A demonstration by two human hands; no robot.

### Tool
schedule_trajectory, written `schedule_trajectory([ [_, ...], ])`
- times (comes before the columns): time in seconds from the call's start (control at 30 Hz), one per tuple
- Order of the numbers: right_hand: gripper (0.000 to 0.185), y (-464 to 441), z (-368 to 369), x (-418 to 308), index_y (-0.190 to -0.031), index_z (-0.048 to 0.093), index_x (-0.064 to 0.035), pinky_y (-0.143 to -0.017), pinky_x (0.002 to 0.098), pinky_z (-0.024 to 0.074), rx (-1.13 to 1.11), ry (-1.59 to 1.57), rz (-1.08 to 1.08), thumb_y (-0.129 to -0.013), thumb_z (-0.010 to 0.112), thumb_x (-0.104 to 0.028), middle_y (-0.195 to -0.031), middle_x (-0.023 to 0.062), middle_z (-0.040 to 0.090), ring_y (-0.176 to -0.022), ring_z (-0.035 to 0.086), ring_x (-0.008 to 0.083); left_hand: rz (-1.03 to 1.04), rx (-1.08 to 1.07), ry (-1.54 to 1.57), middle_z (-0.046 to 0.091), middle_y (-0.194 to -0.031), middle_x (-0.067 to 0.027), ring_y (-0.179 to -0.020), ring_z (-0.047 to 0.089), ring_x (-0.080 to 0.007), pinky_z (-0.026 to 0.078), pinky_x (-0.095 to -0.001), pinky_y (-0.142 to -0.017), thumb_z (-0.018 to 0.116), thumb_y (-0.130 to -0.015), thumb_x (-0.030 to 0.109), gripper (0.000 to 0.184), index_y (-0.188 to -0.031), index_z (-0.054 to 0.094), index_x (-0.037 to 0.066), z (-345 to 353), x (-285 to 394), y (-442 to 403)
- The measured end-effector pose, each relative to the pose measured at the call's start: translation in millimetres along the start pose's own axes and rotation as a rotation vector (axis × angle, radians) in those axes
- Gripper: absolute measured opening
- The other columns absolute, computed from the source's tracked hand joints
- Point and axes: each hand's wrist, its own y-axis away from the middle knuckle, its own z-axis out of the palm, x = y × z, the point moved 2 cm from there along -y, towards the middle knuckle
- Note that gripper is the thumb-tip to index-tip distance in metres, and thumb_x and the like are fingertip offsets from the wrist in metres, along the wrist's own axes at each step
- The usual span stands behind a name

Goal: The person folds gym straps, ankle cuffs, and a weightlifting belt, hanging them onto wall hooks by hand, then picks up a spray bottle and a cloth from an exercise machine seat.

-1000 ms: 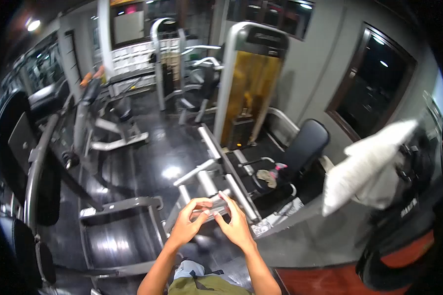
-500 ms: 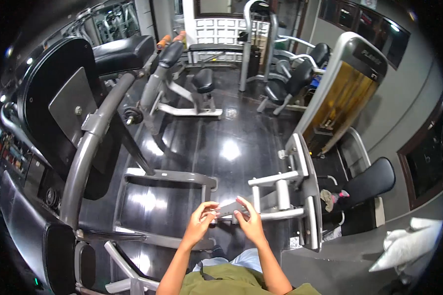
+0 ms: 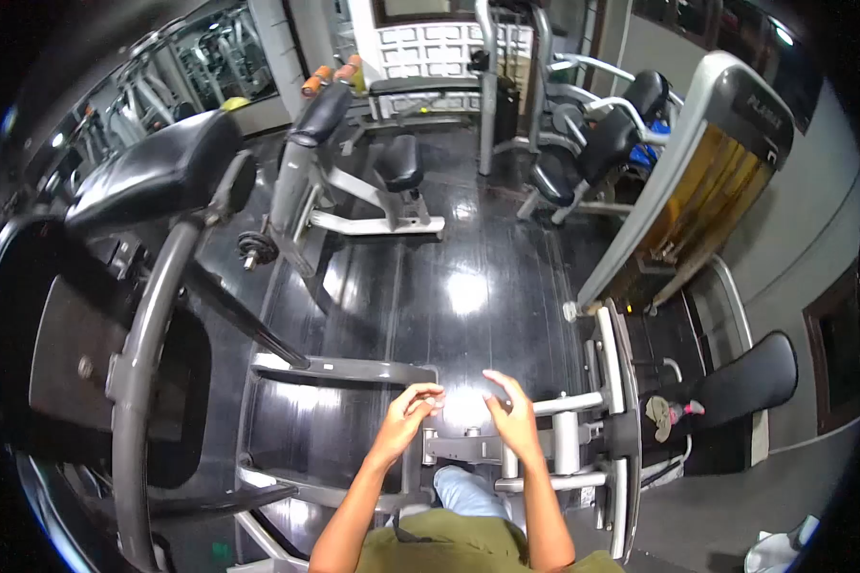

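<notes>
Both hands are raised in front of my body above the dark gym floor (image 3: 468,325). My left hand (image 3: 406,420) has its fingers curved inward with a gap to the thumb, and nothing shows in it. My right hand (image 3: 513,415) holds nothing, its fingers and thumb spread apart. A gap lies between the two hands. Below and beside the right hand is a metal machine frame with light-coloured round bars (image 3: 566,444). A grey floor frame (image 3: 363,370) runs just left of the left hand.
A black-padded machine (image 3: 143,353) rises at the left. A weight-stack tower (image 3: 726,181) stands at the right, near a black bench pad (image 3: 755,377) with a cloth and pink item (image 3: 659,417). Farther ahead is a black seat (image 3: 398,162). My leg (image 3: 468,492) shows below.
The view has swung left and the machines sit further right in it. My hands have moved from fingertips nearly together to wider apart.
</notes>
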Motion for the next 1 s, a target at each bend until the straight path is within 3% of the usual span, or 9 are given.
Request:
schedule_trajectory([
  [0.3,0.034,-39.1,-98.8,-27.2,-0.122,0.067,-0.0083,-0.103,0.0406,0.0474,0.366,0.010,0.098,-0.089,0.062,-0.003,-0.133,0.0153,0.060,-0.129,0.054,0.0312,-0.119,-0.311,-0.076,0.065,-0.120,-0.0097,-0.106,0.064,-0.0175,0.050,-0.0329,-0.097,0.055,-0.101,0.017,0.028,-0.124,0.059,0.002,70.1,19.5,-104.0],
  [0.43,0.026,-46.0,-139.0,-28.1,-0.114,0.070,-0.0079,-0.107,0.0427,0.0427,0.631,0.277,0.013,-0.088,0.064,-0.005,-0.127,0.0149,0.063,-0.128,0.054,0.0345,-0.075,-0.568,-0.178,0.063,-0.122,-0.0091,-0.112,0.062,-0.0179,0.049,-0.0345,-0.101,0.056,-0.100,0.014,0.026,-0.123,0.060,0.002,128.6,21.0,-158.6],
  [0.57,0.027,-59.3,-172.9,10.2,-0.118,0.067,-0.0081,-0.104,0.0442,0.0449,0.799,0.471,0.049,-0.092,0.061,-0.011,-0.127,0.0164,0.062,-0.125,0.056,0.0358,0.328,-0.789,-0.455,0.057,-0.134,-0.0117,-0.130,0.053,-0.0255,0.040,-0.0408,-0.112,0.060,-0.095,0.007,0.033,-0.127,0.060,0.005,210.8,34.8,-218.0],
  [0.63,0.035,-59.8,-182.2,30.7,-0.127,0.061,-0.0091,-0.098,0.0446,0.0486,0.828,0.288,0.290,-0.093,0.061,-0.015,-0.125,0.0177,0.063,-0.118,0.060,0.0373,0.561,-0.836,-0.648,0.058,-0.133,-0.0136,-0.132,0.051,-0.0315,0.039,-0.0440,-0.113,0.062,-0.093,0.010,0.034,-0.127,0.061,0.006,245.7,28.3,-243.2],
  [0.67,0.039,-58.0,-182.0,48.4,-0.132,0.056,-0.0115,-0.091,0.0451,0.0519,0.797,0.395,0.486,-0.094,0.061,-0.021,-0.122,0.0179,0.065,-0.109,0.064,0.0396,0.563,-0.909,-0.625,0.058,-0.133,-0.0136,-0.132,0.051,-0.0315,0.039,-0.0440,-0.113,0.062,-0.093,0.010,0.034,-0.127,0.061,0.006,259.0,20.6,-259.4],
  [0.73,0.034,-59.9,-174.9,62.0,-0.130,0.057,-0.0172,-0.081,0.0446,0.0542,0.903,0.451,0.596,-0.097,0.056,-0.027,-0.108,0.0148,0.071,-0.097,0.068,0.0365,0.738,-1.167,-0.808,0.064,-0.123,-0.0141,-0.124,0.056,-0.0337,0.040,-0.0455,-0.113,0.065,-0.092,0.014,0.028,-0.118,0.066,0.005,276.3,-1.1,-287.7],
  [0.83,0.027,-68.9,-165.6,50.6,-0.121,0.064,-0.0240,-0.068,0.0466,0.0536,0.911,0.673,0.902,-0.098,0.053,-0.032,-0.088,0.0099,0.073,-0.080,0.071,0.0337,0.663,-1.455,-0.642,0.070,-0.108,-0.0122,-0.109,0.063,-0.0333,0.046,-0.0433,-0.105,0.068,-0.090,0.019,0.022,-0.108,0.070,0.006,293.9,-1.5,-315.7],
  [0.9,0.024,-77.8,-164.6,45.4,-0.114,0.069,-0.0252,-0.067,0.0463,0.0532,0.977,0.700,1.010,-0.097,0.054,-0.033,-0.081,0.0083,0.073,-0.078,0.071,0.0323,0.587,-1.541,-0.663,0.071,-0.099,-0.0095,-0.093,0.067,-0.0326,0.053,-0.0425,-0.082,0.070,-0.088,0.025,0.024,-0.103,0.072,0.007,299.4,-4.9,-328.9],
  [1.0,0.025,-86.7,-168.6,40.6,-0.109,0.073,-0.0267,-0.068,0.0418,0.0546,1.013,0.609,1.195,-0.091,0.057,-0.034,-0.081,0.0055,0.074,-0.078,0.072,0.0290,0.470,-1.713,-0.496,0.073,-0.098,-0.0060,-0.087,0.069,-0.0302,0.054,-0.0404,-0.075,0.069,-0.090,0.031,0.021,-0.102,0.073,0.014,306.9,-24.9,-348.5],
])
